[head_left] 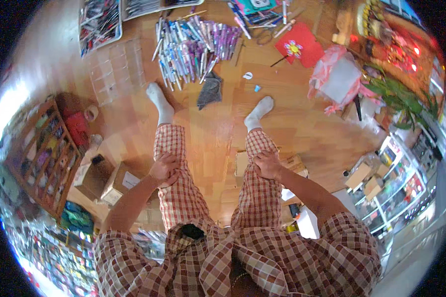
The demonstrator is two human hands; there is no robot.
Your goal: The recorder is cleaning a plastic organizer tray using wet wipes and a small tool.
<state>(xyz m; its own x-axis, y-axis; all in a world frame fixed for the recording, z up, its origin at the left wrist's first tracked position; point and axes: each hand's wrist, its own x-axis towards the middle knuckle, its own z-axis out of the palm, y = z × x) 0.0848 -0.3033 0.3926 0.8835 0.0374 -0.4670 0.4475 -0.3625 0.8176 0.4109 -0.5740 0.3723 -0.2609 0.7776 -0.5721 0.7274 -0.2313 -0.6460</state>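
Your left grip [166, 169] and right grip [268, 166] are loose and partly open, resting on your checked trousers [179, 200].

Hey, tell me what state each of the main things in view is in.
Left hand: resting on checked trousers
Right hand: resting on the other trouser leg
White socks: worn
Pens: loosely heaped
Gray cloth: crumpled
Red sheet: spread out
Pink-and-white plastic: crumpled
Upper-left tray: filled

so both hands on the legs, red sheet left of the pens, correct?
Not quite: in the head view, the red sheet lies right of the pens. Left hand and right hand are on the legs, as you said.
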